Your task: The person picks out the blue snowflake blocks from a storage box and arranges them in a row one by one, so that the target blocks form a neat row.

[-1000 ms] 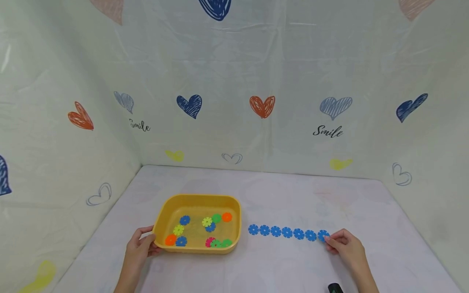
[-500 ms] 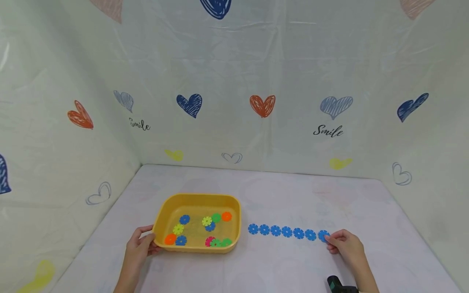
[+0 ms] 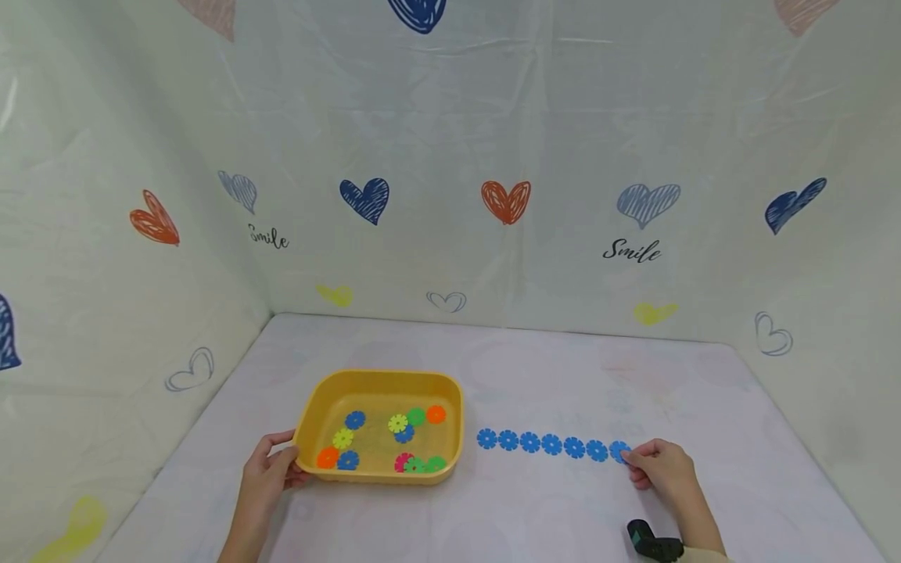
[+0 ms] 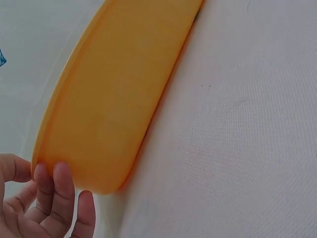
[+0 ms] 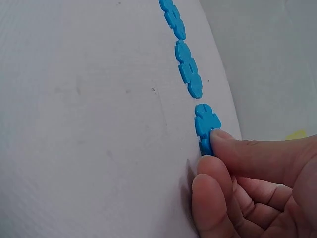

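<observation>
My right hand [image 3: 665,469] pinches a blue notched plastic disc [image 5: 205,124] between thumb and fingers, at the right end of a row of several like blue discs [image 3: 552,445] on the table. In the right wrist view a narrow gap parts it from its neighbour [image 5: 188,68]. My left hand [image 3: 266,475] grips the left front corner of a yellow plastic tray [image 3: 380,381], thumb at the rim and fingers against the outer wall [image 4: 104,109]. Inside the tray lie loose notched discs: blue [image 3: 348,460], yellow [image 3: 342,439], orange [image 3: 436,414], green [image 3: 436,464] and pink [image 3: 403,462].
The white-covered table [image 3: 535,516] meets a pale sheet wall [image 3: 436,258] printed with hearts at the back and sides. A black device [image 3: 653,541] sits at my right wrist. The row of discs starts just right of the tray.
My right hand has shifted slightly left with the pinched disc, bringing it nearer the row. More of the black wrist device shows. The left hand and tray hold still.
</observation>
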{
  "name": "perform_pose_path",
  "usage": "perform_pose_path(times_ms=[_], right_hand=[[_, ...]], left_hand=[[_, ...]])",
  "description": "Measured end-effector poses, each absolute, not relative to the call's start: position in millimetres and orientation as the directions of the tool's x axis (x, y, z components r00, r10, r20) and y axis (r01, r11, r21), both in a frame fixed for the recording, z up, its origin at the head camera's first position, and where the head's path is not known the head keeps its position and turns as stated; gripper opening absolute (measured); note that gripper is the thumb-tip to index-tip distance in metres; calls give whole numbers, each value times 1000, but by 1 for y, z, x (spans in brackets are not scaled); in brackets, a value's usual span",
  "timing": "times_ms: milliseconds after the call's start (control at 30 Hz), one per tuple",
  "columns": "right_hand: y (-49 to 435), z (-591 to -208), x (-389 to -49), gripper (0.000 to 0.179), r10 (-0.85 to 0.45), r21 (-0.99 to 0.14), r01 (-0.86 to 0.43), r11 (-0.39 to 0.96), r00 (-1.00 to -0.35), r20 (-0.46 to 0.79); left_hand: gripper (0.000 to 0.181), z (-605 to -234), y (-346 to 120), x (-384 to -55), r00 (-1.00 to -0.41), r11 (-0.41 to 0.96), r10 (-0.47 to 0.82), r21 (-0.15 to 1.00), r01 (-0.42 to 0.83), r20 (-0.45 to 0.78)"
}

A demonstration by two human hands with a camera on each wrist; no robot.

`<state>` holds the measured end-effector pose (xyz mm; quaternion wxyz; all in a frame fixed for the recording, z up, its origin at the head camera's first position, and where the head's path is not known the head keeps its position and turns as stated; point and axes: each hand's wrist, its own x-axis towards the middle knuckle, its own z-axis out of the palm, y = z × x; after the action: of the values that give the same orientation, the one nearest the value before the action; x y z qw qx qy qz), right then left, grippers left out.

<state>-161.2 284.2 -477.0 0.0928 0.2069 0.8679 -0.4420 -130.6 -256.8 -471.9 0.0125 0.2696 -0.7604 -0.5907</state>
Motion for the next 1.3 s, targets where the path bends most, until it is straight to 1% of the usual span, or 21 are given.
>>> perform_pose_path(times_ms=[67,133,300,367,700,867,1100,1300], right_hand=[[284,-477,-162,23,275,-714,451,535,-893,-357],[284,-476,-163,24,273,-701,457,547,-889,-367],[283,-474,-165,24,268,-688,465,557,-885,-381],[283,-474,-165,23,268,-687,466,557,-884,-382],[281,-474,-166,20,274,-672,472,570,-881,-386],[280,-473,-166,18,271,-669,467,578,-884,-382],[281,-472,-165,19,261,-672,454,586,-890,-374],[280,-473,-164,19,270,-675,453,582,-891,-365]], left_hand=[[38,-481,-261,-134,-852,163,-434,904,-395,-294],[38,-482,-261,-134,-853,161,-431,905,-393,-294],[36,-453,-248,-124,-857,162,-416,903,-398,-303],[36,-447,-245,-122,-859,170,-416,902,-396,-298],[37,-443,-243,-120,-863,181,-412,902,-393,-293],[38,-455,-248,-124,-862,170,-419,908,-382,-284],[37,-489,-264,-137,-846,164,-453,906,-390,-282],[35,-494,-266,-137,-854,148,-445,918,-368,-271]])
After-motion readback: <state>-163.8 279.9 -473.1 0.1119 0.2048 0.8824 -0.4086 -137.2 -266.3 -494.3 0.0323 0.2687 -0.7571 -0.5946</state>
